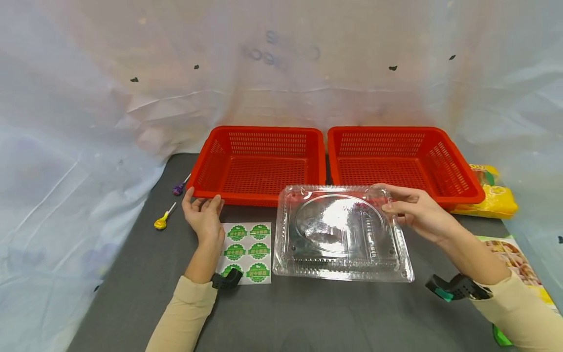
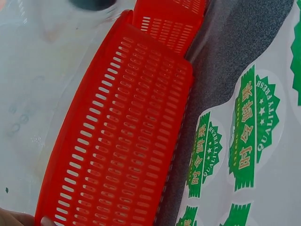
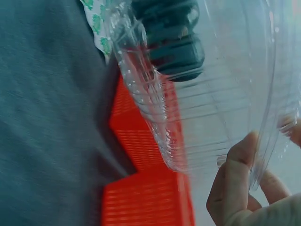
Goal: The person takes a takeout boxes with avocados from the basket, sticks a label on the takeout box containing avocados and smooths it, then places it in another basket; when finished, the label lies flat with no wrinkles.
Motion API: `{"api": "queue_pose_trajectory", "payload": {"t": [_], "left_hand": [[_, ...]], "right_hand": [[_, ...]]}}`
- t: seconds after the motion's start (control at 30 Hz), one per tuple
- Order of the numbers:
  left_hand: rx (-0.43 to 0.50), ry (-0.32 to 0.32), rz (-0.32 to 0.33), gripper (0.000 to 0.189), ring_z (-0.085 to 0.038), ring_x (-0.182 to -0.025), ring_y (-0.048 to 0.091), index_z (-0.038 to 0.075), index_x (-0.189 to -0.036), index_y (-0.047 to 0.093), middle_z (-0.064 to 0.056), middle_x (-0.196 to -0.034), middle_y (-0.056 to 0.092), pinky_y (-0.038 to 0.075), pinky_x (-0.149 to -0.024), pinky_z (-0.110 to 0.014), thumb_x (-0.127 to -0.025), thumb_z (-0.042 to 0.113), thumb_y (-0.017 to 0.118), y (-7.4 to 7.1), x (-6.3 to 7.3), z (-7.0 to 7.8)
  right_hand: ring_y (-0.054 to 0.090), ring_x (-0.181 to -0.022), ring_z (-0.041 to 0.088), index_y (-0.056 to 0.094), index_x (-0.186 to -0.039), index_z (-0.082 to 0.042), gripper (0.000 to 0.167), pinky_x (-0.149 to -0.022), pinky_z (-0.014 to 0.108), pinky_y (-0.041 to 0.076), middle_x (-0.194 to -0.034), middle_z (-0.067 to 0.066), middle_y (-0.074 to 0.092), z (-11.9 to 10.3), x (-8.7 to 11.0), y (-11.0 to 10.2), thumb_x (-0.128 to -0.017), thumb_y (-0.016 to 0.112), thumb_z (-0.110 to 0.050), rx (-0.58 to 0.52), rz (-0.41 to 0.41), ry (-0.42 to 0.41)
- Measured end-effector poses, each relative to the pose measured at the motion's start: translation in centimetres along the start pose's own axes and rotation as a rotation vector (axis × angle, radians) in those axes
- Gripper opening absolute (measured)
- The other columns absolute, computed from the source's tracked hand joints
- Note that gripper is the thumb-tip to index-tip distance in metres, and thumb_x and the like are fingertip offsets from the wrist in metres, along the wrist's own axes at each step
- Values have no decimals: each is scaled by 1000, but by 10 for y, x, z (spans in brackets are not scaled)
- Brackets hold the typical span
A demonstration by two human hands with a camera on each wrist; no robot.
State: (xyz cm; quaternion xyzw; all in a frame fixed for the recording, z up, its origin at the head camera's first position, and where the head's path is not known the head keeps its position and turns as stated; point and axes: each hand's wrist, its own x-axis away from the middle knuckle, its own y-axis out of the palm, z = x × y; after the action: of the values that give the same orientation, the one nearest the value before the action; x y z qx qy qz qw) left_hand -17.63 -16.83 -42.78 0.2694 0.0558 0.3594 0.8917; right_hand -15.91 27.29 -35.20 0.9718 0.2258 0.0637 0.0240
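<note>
My left hand (image 1: 204, 220) is at the front left corner of the left red plastic basket (image 1: 259, 199), its fingers and thumb gripping the rim. In the left wrist view only fingertips (image 2: 14, 219) show at the basket's rim (image 2: 61, 141). A clear plastic clamshell box (image 1: 290, 234) hangs tilted above the table, overlapping the front of both baskets in the head view. My right hand (image 1: 422, 212) pinches its right edge between thumb and fingers. The right wrist view shows the thumb (image 3: 242, 150) pressed against the box wall (image 3: 211, 117).
A second red basket (image 1: 400, 132) stands to the right. Green round stickers on a white sheet (image 1: 264, 254) lie near my left wrist. Yellow (image 1: 161, 223) and purple (image 1: 178, 189) lollipops lie at left. A yellow packet (image 1: 501, 200) and a printed bag (image 1: 514, 254) are at right.
</note>
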Motion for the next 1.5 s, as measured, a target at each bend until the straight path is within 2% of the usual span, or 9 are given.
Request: {"api": "queue_pose_trajectory", "payload": {"t": [0.13, 0.37, 0.53, 0.67, 1.07, 1.23, 1.37, 1.5], "left_hand": [[5, -2, -5, 68, -20, -83, 55, 15, -141, 40, -8, -108, 42, 58, -81, -28, -87, -16, 66, 0, 0, 0], [11, -4, -7, 68, -20, -84, 55, 15, -142, 39, -8, -106, 41, 57, -82, -28, -87, -15, 66, 0, 1, 0], [7, 0, -5, 68, -20, -84, 55, 15, -142, 39, -8, -107, 41, 58, -81, -29, -87, -15, 66, 0, 1, 0], [5, 5, -7, 68, -20, -83, 55, 14, -142, 39, -8, -106, 41, 58, -81, -29, -87, -15, 66, 0, 1, 0], [-2, 7, -3, 68, -20, -84, 55, 14, -142, 39, -8, -106, 41, 58, -81, -29, -87, -15, 66, -1, 1, -1], [-7, 5, -5, 67, -21, -86, 56, 15, -141, 39, -8, -108, 42, 57, -82, -29, -87, -14, 67, -1, 1, -1], [-7, 6, -8, 67, -21, -86, 56, 15, -142, 39, -9, -108, 43, 58, -81, -29, -87, -14, 66, -1, 1, -1], [3, 2, -14, 68, -20, -85, 55, 14, -142, 39, -8, -107, 42, 58, -80, -28, -87, -15, 66, -1, 1, 0]], "right_hand": [[59, -96, 11, 67, -131, -26, 48, -74, 31, 49, -123, -9, 68, 24, 7, 0, -96, 56, 4, 40, -6, -7], [60, -84, 9, 68, -130, -26, 48, -68, 28, 52, -125, -14, 65, 54, 7, -1, -95, 56, 5, 26, 9, -45], [60, -91, 8, 66, -131, -26, 49, -72, 30, 53, -127, -15, 64, 66, 4, -4, -95, 56, 5, 21, 7, -41], [60, -94, 8, 66, -131, -27, 49, -74, 30, 53, -127, -15, 64, 74, 2, -5, -95, 56, 5, 8, -1, -36], [58, -77, 5, 64, -133, -24, 48, -69, 25, 51, -123, -10, 65, 88, -1, -9, -97, 55, 5, -30, -42, -26], [59, -82, 4, 67, -129, -27, 47, -68, 24, 52, -124, -13, 64, 92, -1, -7, -96, 57, 5, -64, -19, -11], [59, -90, 6, 67, -130, -25, 45, -75, 30, 55, -130, -17, 61, 95, -2, -8, -96, 58, 4, -51, 6, 12], [57, -87, 6, 65, -133, -25, 45, -78, 32, 55, -130, -16, 60, 97, -1, -9, -97, 58, 2, -35, 12, 34]]}}
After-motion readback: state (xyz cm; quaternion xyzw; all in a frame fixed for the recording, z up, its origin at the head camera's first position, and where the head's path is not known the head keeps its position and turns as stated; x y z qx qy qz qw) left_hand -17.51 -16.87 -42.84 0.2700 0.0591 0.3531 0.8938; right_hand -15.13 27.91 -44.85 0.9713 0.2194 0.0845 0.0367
